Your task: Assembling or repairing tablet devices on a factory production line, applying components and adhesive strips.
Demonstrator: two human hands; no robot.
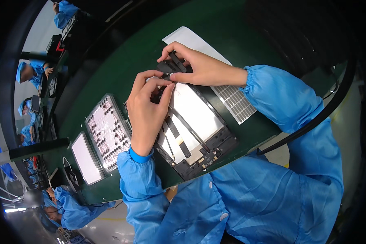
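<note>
A tablet-like device with its back off lies on the green table in front of me, with a silver plate, dark flat cables and a circuit board at its near end. My right hand is closed round a black block-shaped part over the device's far end. My left hand reaches to the same end. Its thumb and fingers are pinched together beside the black part, and what they hold, if anything, is hidden behind the fingers.
Left of the device lies a clear tray of small round black parts with wires, beside a white flat tray. A sheet of grey rectangular stickers lies under my right forearm. A black curved bar crosses at right. Blue-clad people work at far left.
</note>
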